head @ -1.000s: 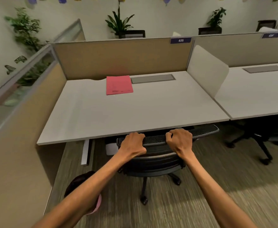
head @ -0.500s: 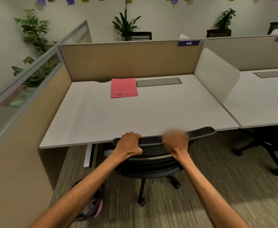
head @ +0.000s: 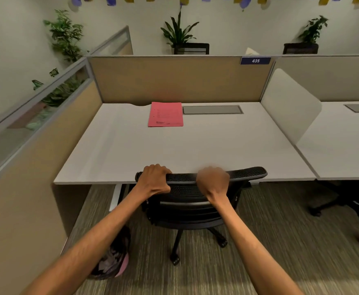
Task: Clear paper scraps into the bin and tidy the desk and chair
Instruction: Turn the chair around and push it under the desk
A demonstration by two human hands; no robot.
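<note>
A black mesh office chair (head: 246, 174) stands pushed against the front edge of the white desk (head: 195, 150). My left hand (head: 154, 179) grips the top of its backrest near the left end. My right hand (head: 213, 180), blurred, is closed over the backrest's middle. A pink paper folder (head: 165, 114) lies flat at the back of the desk. On the floor under my left forearm sits a dark bin (head: 112, 262) holding paper scraps, with a pink scrap at its rim.
Tan partition panels (head: 174, 79) enclose the desk at the back and left. A white divider (head: 289, 103) separates a neighbouring desk (head: 344, 145) on the right, with another black chair (head: 355, 205) under it. A grey cable tray lid (head: 212, 109) is set into the desk's back.
The chair has rolled forward so its backrest top now meets the desk edge. Both hands stayed on the backrest and the view has moved closer to the desk.
</note>
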